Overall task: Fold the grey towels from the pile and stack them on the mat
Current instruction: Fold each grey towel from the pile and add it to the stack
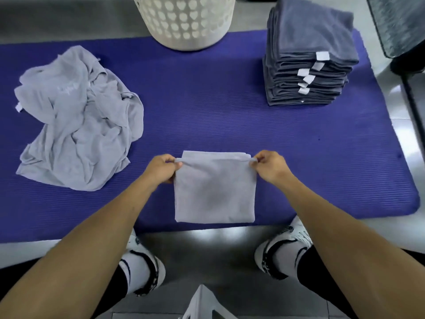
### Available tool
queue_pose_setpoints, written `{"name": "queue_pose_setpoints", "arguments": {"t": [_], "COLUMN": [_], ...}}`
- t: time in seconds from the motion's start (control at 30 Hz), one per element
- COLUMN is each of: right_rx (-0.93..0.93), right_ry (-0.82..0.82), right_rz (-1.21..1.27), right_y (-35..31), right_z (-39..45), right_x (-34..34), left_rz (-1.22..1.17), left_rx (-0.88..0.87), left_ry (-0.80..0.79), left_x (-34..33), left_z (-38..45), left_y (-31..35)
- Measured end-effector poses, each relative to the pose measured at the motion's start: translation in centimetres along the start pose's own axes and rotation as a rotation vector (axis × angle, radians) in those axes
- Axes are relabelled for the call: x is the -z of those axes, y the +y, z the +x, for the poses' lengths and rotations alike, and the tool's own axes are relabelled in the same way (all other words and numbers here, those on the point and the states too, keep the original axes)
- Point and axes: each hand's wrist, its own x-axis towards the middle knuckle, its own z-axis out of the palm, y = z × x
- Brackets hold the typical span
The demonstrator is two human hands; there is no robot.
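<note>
Both hands, left hand (162, 168) and right hand (271, 165), pinch the top corners of a half-folded light grey cloth towel (215, 192) lying at the near edge of the ribbed purple foam mat (310, 157), between the crumpled grey towel pile (78, 120) and the dark grey folded stack (308, 65).

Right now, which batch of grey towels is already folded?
The dark grey stack at the mat's far right, with squared layers; the pale heap at left lies crumpled.

place: home laundry/floor setup | cues: glossy tiled floor (207, 245) under ribbed purple foam mat (207, 116); white perforated plastic laundry basket (184, 19) beyond grip; worker's white socks and sandals (142, 270) nearer
</note>
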Motion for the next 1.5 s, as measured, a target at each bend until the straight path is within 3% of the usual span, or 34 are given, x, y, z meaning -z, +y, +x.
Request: {"name": "queue_pose_setpoints", "arguments": {"t": [0.3, 0.43, 0.6, 0.7, 0.87, 1.13, 1.3, 1.5], "right_rx": [-0.047, -0.015, 0.04, 0.037, 0.005, -0.007, 0.042, 0.062], "right_ry": [-0.077, -0.078, -0.242, -0.32, -0.295, -0.519, -0.61, -0.675], "right_rz": [-0.079, -0.169, -0.309, -0.402, -0.326, -0.405, -0.4, -0.46], "right_y": [0.8, 1.4, -0.1, -0.9, -1.1, -2.1, -2.5, -4.2], "right_z": [7.4, 8.9, 10.0, 10.2, 10.4, 10.6, 9.8, 6.7], "right_x": [-1.6, -2.0, -1.3, -1.4, -2.1, -1.1, 0.5, 4.0], "left_rz": [0.191, 0.361, 0.552, 0.597, 0.618, 0.725, 0.676, 0.752], "left_rx": [-0.018, -0.179, -0.339, -0.273, -0.185, -0.143, -0.077, -0.155], "left_ry": [-0.019, 0.019, -0.218, -0.283, -0.335, -0.38, -0.506, -0.636], "left_x": [-0.7, -0.5, -0.4, -0.6, -1.0, -1.3, -0.8, 0.1], "left_z": [6.9, 8.0, 8.8, 9.7, 10.3, 9.8, 9.2, 6.5], "left_y": [-1.3, -1.2, 0.6, 1.5, 2.4, 3.3, 4.5, 8.0]}}
